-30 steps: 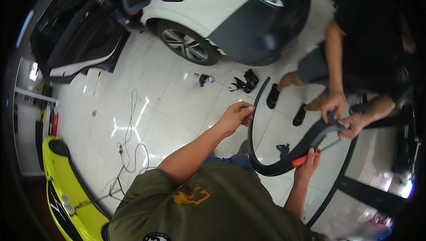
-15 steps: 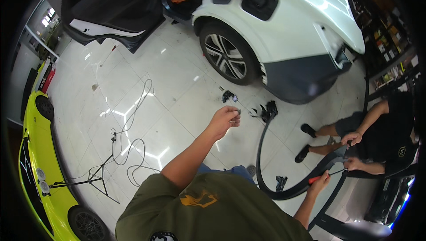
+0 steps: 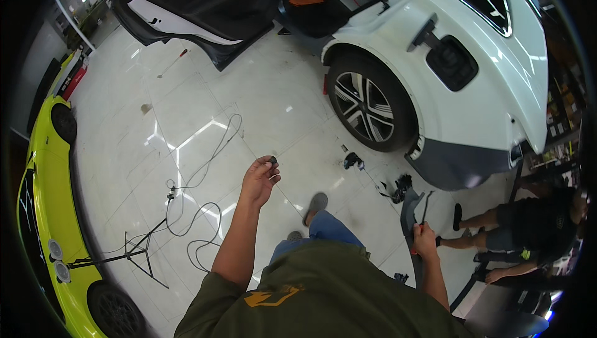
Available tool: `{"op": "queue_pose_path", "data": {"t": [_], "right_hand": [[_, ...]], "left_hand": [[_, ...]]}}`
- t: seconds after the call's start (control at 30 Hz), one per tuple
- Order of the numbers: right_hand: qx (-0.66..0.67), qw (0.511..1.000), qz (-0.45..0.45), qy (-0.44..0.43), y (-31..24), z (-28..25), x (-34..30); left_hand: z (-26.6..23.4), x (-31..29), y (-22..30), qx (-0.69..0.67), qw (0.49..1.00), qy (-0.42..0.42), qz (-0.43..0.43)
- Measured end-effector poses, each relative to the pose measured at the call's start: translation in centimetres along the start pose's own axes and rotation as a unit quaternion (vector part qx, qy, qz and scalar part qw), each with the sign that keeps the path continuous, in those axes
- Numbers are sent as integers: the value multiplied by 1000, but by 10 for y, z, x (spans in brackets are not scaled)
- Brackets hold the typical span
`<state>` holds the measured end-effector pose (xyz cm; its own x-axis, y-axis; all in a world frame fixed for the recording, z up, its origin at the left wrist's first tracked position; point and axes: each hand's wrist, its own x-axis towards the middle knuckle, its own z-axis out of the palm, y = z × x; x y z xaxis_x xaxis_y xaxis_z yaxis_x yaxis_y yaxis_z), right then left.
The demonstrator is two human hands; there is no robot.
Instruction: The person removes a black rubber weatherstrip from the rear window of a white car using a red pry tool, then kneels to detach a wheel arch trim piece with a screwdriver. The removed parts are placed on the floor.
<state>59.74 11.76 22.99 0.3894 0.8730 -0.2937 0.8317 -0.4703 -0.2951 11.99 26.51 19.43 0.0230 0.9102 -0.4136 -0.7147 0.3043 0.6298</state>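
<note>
My left hand [image 3: 256, 181] is raised above the tiled floor, its fingertips closed on a small dark rounded piece [image 3: 272, 160] whose kind I cannot make out. Farther right, my right hand [image 3: 425, 243] grips a red-handled screwdriver [image 3: 426, 206], its dark shaft pointing up and away from me. Beside and below that hand runs a long dark trim strip [image 3: 408, 212]; whether the palm also touches it, I cannot tell. Crumpled black scraps [image 3: 398, 189] lie by the strip's far end.
Ahead stands a white car [image 3: 472, 120] with its fuel flap and a door [image 3: 205, 14] open. A co-worker [image 3: 528, 226] is at the right. Cables [image 3: 211, 204] and a lamp stand [image 3: 140, 251] occupy the left floor, beside a yellow-green car [image 3: 56, 182]. Another dark scrap [image 3: 353, 161] lies near the wheel.
The view has turned, shifting the white car right and lower. My left hand has moved left, still pinching the small piece. The co-worker's hands have come away from the trim strip.
</note>
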Motion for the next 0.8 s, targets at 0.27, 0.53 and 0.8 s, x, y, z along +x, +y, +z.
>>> {"op": "queue_pose_path", "data": {"t": [0.27, 0.53, 0.8], "right_hand": [[-9, 980, -68, -185, -130, 76, 152], [46, 951, -54, -302, -238, 67, 266], [56, 961, 22, -269, -328, 43, 317]], "left_hand": [[9, 127, 113, 7, 999, -43, 7], [68, 295, 219, -38, 998, -45, 22], [40, 535, 283, -116, 991, 1, -74]]}}
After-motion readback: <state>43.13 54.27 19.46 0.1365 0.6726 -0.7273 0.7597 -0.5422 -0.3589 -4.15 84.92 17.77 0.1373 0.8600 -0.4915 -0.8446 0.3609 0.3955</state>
